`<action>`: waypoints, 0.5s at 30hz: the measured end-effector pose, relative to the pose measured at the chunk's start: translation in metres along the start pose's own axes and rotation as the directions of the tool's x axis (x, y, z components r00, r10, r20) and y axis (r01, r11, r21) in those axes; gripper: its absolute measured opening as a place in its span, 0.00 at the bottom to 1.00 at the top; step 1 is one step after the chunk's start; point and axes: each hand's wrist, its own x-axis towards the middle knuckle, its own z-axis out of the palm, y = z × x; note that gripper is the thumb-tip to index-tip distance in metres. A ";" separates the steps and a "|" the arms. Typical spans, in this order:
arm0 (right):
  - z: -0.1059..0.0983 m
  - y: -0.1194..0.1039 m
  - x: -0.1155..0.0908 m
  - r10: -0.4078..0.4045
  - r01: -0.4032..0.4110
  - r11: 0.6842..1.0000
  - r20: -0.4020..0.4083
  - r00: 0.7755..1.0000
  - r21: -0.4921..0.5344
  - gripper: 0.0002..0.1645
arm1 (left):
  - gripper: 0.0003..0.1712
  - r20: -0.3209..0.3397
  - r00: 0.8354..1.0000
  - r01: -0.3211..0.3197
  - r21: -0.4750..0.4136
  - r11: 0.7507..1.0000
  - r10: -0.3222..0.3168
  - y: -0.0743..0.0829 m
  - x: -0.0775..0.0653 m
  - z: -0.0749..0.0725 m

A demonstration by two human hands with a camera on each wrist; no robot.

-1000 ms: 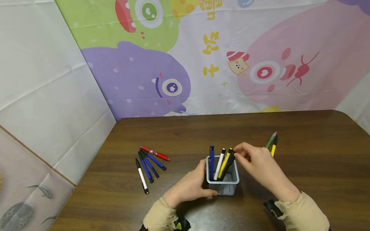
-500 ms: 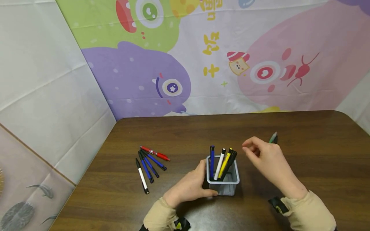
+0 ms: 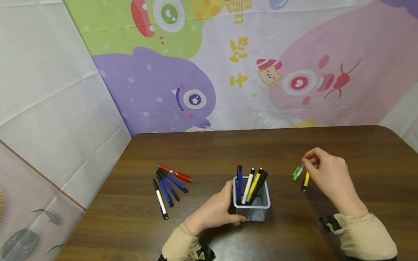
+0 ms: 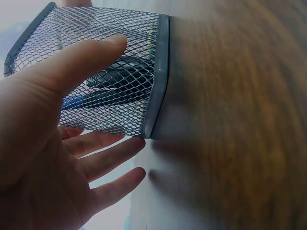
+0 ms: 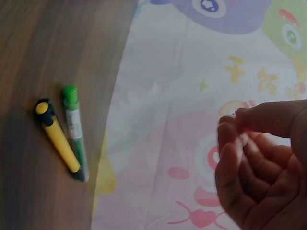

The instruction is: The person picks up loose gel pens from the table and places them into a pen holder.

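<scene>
My left hand holds a silver mesh pen holder standing upright on the table. In the left wrist view its thumb lies along the mesh, with the fingers around another side. Inside lean a blue pen, a white pen, a yellow pen and a black pen. My right hand, fingers loosely curled and holding nothing, hovers over a green pen and another yellow pen. It partly hides both in the head view. The right wrist view shows them lying apart from the fingers.
Left of the holder lie a red pen, several blue pens and a white pen with black ends. The brown table ends at a cartoon-printed cloth behind and a white wall at left.
My right hand has left the black pen in the holder and moved right, to above the green and yellow pens. The left hand and the holder have stayed put.
</scene>
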 end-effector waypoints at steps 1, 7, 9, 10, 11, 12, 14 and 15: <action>0.000 0.002 0.000 0.018 -0.018 1.000 0.019 1.000 -0.011 0.03 | 0.55 0.000 1.000 0.000 0.001 1.000 0.000 0.000 0.000 0.000; 0.005 0.014 -0.003 0.150 -0.135 0.987 0.196 0.969 -0.090 0.08 | 0.54 0.005 1.000 0.009 0.002 1.000 -0.009 -0.001 0.000 0.001; 0.008 0.016 -0.004 0.187 -0.162 0.980 0.253 0.949 -0.117 0.10 | 0.54 0.005 1.000 0.008 0.004 1.000 -0.008 -0.001 0.000 0.001; 0.009 0.018 -0.005 0.202 -0.173 0.977 0.280 0.938 -0.128 0.10 | 0.54 0.004 1.000 0.008 0.005 1.000 -0.008 -0.001 0.000 0.001; 0.010 0.019 -0.005 0.213 -0.180 0.974 0.302 0.929 -0.135 0.10 | 0.54 0.003 1.000 0.007 0.006 1.000 -0.008 0.000 0.000 0.001; 0.012 0.020 -0.006 0.224 -0.186 0.972 0.323 0.919 -0.142 0.10 | 0.54 0.002 1.000 0.007 0.007 1.000 -0.007 0.000 0.000 0.001; 0.015 0.021 -0.008 0.237 -0.194 0.969 0.354 0.905 -0.153 0.10 | 0.55 0.001 1.000 0.007 0.007 1.000 -0.007 0.000 0.000 0.001; 0.017 0.022 -0.009 0.245 -0.199 0.967 0.372 0.895 -0.157 0.11 | 0.55 0.000 1.000 0.006 0.009 1.000 -0.006 0.000 0.000 0.001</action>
